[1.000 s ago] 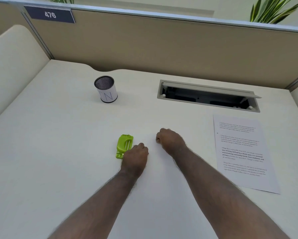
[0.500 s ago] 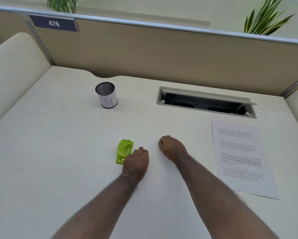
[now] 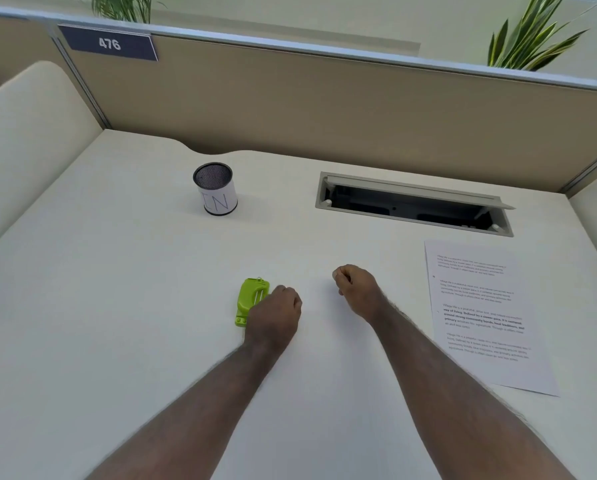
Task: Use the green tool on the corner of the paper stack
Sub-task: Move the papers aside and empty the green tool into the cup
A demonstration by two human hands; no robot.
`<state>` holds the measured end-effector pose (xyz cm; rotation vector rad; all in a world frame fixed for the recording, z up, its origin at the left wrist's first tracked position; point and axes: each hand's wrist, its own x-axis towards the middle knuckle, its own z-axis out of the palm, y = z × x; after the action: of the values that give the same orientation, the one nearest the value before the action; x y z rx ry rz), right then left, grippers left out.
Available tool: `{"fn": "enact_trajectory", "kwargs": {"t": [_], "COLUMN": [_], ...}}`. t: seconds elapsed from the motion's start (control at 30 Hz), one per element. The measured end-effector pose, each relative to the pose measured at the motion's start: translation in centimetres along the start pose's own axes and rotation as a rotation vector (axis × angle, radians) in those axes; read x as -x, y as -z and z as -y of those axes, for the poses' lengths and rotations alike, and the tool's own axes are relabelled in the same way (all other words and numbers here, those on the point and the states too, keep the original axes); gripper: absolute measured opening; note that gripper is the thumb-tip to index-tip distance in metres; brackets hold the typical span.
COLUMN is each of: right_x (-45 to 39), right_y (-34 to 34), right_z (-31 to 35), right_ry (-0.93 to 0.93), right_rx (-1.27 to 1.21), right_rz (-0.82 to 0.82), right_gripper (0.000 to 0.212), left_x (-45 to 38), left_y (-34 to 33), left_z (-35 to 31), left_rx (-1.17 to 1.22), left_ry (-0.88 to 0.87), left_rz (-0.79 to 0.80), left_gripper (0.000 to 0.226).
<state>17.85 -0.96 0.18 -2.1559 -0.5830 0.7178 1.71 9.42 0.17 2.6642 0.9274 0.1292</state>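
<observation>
Both fists rest on the desk; green tool just beside the left hand, paper stack well off to the right.

The left hand (image 3: 277, 315) is clenched, knuckles down on the pale matte desk (image 3: 124, 341), its outer edge touching or nearly touching the green tool (image 3: 250, 300); contact cannot be confirmed, and it grips nothing visible. The tool is a small glossy lime plastic block with rounded corners and two slots on its top face, lying flat. The right hand (image 3: 357, 289) is likewise curled into a fist, apart from the left, with bare desk between them. To its right, well apart, lies the paper stack (image 3: 487, 317), flat white sheets printed with paragraphs, unobstructed. Beyond the left hand stands a cylindrical mesh cup (image 3: 215, 188) wrapped in white paper. Beyond the right hand, a rectangular cable hatch (image 3: 414, 206) sits open.
</observation>
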Motion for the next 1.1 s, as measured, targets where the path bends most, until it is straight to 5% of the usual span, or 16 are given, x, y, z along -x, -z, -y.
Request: {"fn": "enact_trajectory", "kwargs": {"t": [0.3, 0.67, 0.93, 1.1], "right_x": [-1.8, -8.7, -14.3, -15.4], "right_y": [-2.0, -7.0, -10.9, -12.1], "right_z": [3.0, 16.5, 23.0, 24.6], "right_ry": [0.027, 0.25, 0.253, 0.21], "right_rx": [-0.017, 0.007, 0.091, 0.261], "right_rz": [0.019, -0.001, -0.072, -0.059], "right_gripper": [0.027, 0.032, 0.037, 0.021], "left_x": [-4.8, -16.7, -22.5, -24.0], "left_y": [4.3, 11.8, 13.6, 13.7], "left_z": [4.6, 12.0, 14.5, 14.6], "left_rx": [0.213, 0.249, 0.072, -0.032], "left_ry": [0.142, 0.275, 0.257, 0.224], "left_rz": [-0.119, -0.327, -0.248, -0.145], "left_gripper": [0.018, 0.023, 0.026, 0.024]}}
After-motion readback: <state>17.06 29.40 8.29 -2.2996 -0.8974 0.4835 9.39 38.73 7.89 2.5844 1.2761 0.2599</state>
